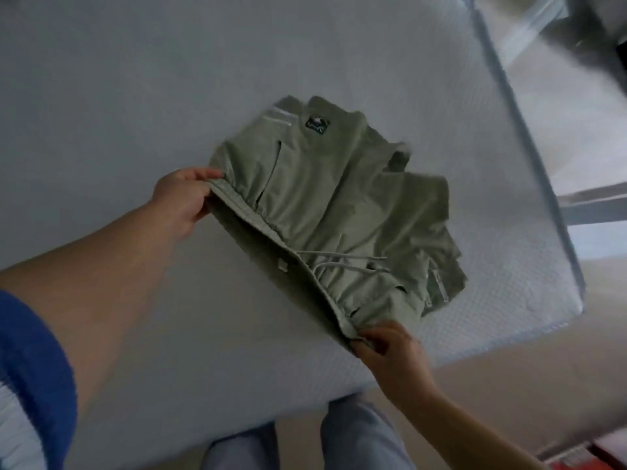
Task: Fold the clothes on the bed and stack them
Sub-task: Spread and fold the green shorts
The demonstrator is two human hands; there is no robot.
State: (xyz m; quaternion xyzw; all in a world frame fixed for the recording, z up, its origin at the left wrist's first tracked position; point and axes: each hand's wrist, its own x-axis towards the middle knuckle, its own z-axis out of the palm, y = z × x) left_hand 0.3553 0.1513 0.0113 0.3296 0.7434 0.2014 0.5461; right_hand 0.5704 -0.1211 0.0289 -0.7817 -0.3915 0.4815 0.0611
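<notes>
A pair of sage green shorts (325, 205) with a drawstring and a small dark patch lies on the grey-white bed (135, 96), its legs bunched toward the far right. My left hand (183, 201) pinches the left end of the elastic waistband. My right hand (386, 347) pinches the other end of the waistband near the bed's front edge. The waistband is lifted slightly and stretched between both hands.
The mattress corner (573, 300) lies to the right, with pale floor beyond it. A dark blurred object (593, 39) is at the top right. My legs (353, 435) stand against the bed's near edge. Something red (590, 463) sits on the floor at the bottom right.
</notes>
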